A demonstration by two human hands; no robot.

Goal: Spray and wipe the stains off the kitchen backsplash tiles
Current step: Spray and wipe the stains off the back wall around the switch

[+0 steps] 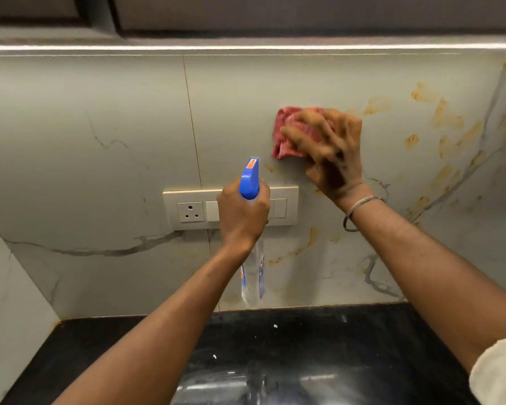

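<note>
The counter [319, 340] in front of me is a black, glossy slab filling the bottom of the view. Its back edge runs straight along the foot of the backsplash tiles [319, 282]. At the left its corner butts against the side wall tile [12, 331], with a thin rusty-brown joint line [100, 317] where they meet. A few small white specks [275, 326] lie scattered on the dark surface, one near the back edge and another closer to me. Pale streaks of reflected light [216, 387] shine across the near part.
</note>
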